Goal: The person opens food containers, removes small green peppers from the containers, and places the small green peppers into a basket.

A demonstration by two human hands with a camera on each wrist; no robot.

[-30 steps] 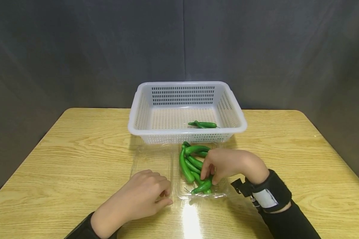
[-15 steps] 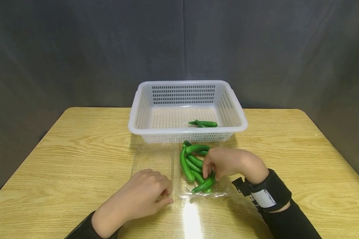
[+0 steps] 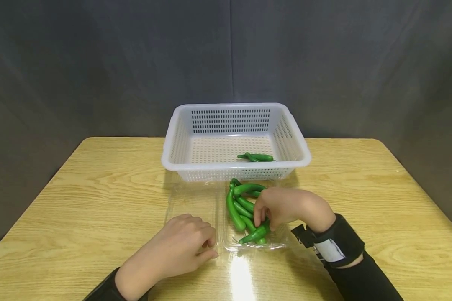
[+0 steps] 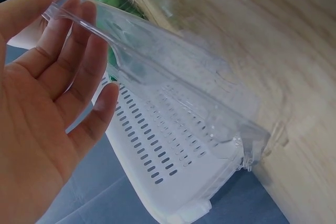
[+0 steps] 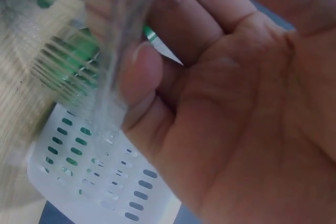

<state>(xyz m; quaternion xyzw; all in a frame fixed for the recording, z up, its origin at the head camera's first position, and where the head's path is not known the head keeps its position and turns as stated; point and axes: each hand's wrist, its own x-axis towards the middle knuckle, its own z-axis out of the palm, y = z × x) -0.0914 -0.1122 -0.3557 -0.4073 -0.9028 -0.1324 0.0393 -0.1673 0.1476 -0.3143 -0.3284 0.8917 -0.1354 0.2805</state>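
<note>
A clear plastic clamshell container lies unfolded on the table, its right half filled with several green chili peppers. My right hand reaches down into that half, thumb and fingers curled at the end of a short green chili pepper near the front; in the right wrist view the clear wall partly hides the fingertips. My left hand lies over the near edge of the bare left half. Its fingers are loosely bent, fingertips right at the clear rim in the left wrist view.
Behind the container stands a white perforated basket, with a few green chili peppers on its floor at the front right. Wooden tabletop extends to both sides, and a dark curtain hangs behind it.
The short chili pepper under my right hand has turned slightly, its tip shifting a little to the left. My left hand has stayed in place.
</note>
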